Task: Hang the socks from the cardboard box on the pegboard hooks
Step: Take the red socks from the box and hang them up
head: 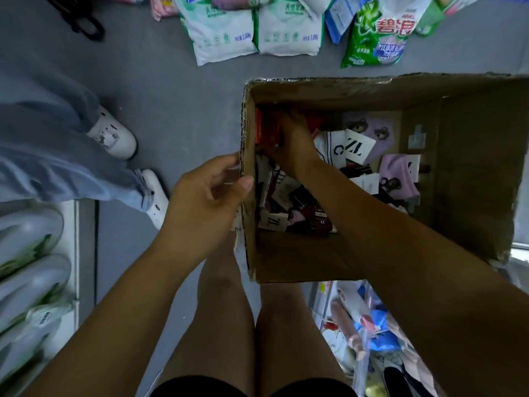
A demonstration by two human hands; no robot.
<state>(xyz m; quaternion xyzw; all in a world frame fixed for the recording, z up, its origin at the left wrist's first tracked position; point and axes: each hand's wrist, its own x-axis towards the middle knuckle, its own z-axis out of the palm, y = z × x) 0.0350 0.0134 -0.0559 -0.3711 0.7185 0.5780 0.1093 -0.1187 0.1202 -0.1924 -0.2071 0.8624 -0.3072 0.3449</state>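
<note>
An open cardboard box stands on the grey floor, with several carded sock pairs lying in it: white, lilac, dark red and black. My right hand reaches deep into the far left corner, fingers curled on an orange-red sock pack standing against the wall. My left hand is at the outside of the box's left wall with its thumb on the rim. Its fingers curl round a white carded pack that is mostly hidden beneath it. No pegboard is in view.
Another person's legs in blue jeans and white shoes stand to the left. Detergent bags lie on the floor beyond the box. A white shelf with bottles is at lower left, and a goods rack at lower right.
</note>
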